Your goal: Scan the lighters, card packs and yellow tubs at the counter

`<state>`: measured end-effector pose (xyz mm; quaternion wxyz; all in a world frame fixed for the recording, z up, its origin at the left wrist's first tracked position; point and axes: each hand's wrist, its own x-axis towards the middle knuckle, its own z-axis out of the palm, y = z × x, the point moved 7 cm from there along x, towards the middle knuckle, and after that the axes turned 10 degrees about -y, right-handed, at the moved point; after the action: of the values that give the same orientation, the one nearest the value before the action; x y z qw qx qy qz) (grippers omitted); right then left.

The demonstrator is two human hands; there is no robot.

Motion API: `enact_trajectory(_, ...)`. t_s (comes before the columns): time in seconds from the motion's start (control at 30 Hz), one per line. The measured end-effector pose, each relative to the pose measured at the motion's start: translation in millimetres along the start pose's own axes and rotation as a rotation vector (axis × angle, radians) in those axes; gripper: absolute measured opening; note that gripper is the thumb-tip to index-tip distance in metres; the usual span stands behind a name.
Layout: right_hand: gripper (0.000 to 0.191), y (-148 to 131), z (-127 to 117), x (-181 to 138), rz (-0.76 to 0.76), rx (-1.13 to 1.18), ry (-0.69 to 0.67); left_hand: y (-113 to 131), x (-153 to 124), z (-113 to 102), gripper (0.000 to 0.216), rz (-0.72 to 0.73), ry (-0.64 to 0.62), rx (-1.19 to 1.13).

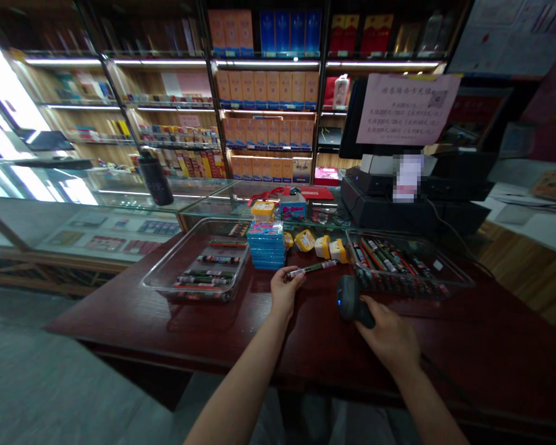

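Observation:
My left hand (286, 289) pinches one end of a slim, dark wrapped snack stick (317, 267), which points right over the desk. In my right hand (391, 337) is a black barcode scanner (349, 298) with a small blue light, its head turned toward the stick. Left of the hands, a clear plastic tray (151, 277) holds several similar sticks lying apart. A second clear tray (461, 275), on the right, is filled more densely with such sticks. Between the trays stands a stack of blue packs (267, 247), close behind my left hand.
Several small yellow-and-white tubs (304, 240) sit behind the stick, and another yellow-lidded tub (262, 211) rests on the blue stack. A glass counter (204, 201) borders the dark red desk (241, 346). At back right is a monitor (354, 117) with a paper notice.

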<state>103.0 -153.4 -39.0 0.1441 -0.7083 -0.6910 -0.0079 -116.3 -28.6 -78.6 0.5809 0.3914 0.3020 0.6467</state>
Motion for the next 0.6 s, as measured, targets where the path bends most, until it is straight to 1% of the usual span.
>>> enact_trajectory(0.07,0.039,0,9,0,-0.031,-0.029,0.003,2,-1,1,0.05,0.01,-0.003,-0.01)
enact_trajectory(0.17,0.04,0,17,-1,-0.063,-0.037,0.009,10,-5,3,0.049,0.05,0.008,0.002)
enact_trajectory(0.23,0.04,1,19,-3,-0.074,-0.026,0.014,20,-9,4,0.048,0.092,0.028,0.018)
enact_trajectory(0.3,0.039,3,20,-4,-0.087,-0.008,0.022,37,-12,3,0.046,0.144,0.055,0.04)
enact_trajectory(0.37,0.04,3,21,-6,-0.106,0.007,0.05,61,-14,2,0.044,0.2,0.061,0.057)
enact_trajectory(0.47,0.038,3,20,-9,-0.124,0.03,0.079,115,-13,-8,0.046,0.312,0.056,0.081)
enact_trajectory(0.53,0.038,3,20,-11,-0.12,0.037,0.071,158,-12,-27,0.05,0.411,0.097,0.118)
enact_trajectory(0.6,0.039,2,19,-12,-0.115,0.04,0.056,199,-10,-57,0.053,0.491,0.198,0.169)
